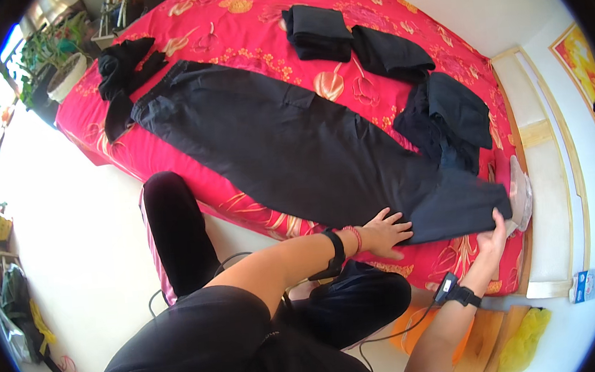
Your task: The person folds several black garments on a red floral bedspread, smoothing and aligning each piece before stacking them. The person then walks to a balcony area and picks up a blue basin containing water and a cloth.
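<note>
A pair of black trousers (284, 150) lies stretched across a red floral bedsheet (243, 27), its waistband at the upper left and its leg ends at the lower right. My left hand (385, 235) rests with fingers spread on the near edge of the legs, holding nothing. At the hems, my right hand (491, 233) grips the cloth, thumb on top and the other fingers partly hidden. Beyond the trousers are a folded stack of black clothes (319, 32), a folded black garment (394, 52) and a looser dark heap (449, 116). A crumpled black garment (123, 74) lies beside the waistband.
The wooden headboard (542, 166) borders the bed on the right, with a clear plastic bag (521, 194) by it. Potted plants (66, 73) stand at the upper left. A yellow bag (524, 341) and an orange container (419, 334) are at the lower right. Cables run from my wrist straps.
</note>
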A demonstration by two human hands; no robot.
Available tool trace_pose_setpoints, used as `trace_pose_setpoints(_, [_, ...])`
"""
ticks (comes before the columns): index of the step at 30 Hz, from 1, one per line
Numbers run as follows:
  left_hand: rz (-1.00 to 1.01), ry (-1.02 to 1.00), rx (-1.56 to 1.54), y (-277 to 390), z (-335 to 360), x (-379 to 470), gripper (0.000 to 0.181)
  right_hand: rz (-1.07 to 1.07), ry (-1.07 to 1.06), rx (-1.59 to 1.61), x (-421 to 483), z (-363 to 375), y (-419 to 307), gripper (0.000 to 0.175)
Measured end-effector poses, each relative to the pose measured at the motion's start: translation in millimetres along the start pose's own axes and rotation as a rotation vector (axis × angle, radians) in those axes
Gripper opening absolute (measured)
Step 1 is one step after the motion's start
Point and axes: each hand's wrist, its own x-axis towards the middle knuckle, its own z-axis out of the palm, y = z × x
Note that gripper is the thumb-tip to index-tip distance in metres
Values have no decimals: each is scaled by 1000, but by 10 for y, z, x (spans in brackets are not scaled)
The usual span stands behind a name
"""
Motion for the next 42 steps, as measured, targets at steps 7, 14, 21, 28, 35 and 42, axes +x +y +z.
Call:
trace_pose_setpoints(7, [-244,1100,-2215,-521,-340,835,51,-619,-310,-458,-1195,2051,324,50])
trace_pose_setpoints(14, [164,565,-2647,-532,489,253,48,-419,-1167,-1130,-1974,2803,1745,51])
trace_pose_setpoints(21, [361,581,-2547,-610,167,34,39,23,-797,-1163,-1736,1698,1000,12])
trace_pose_setpoints(28, [-425,732,-1914,45,10,-222,40,-131,-657,-1139,-759,1746,735,24])
trace_pose_setpoints(35, [-693,310,-2426,79,-34,-353,57,-153,-782,-1185,231,2501,1100,48])
trace_pose_setpoints(42, [-833,285,-2316,102,-33,-294,57,50,-1084,-1313,760,2934,1599,63])
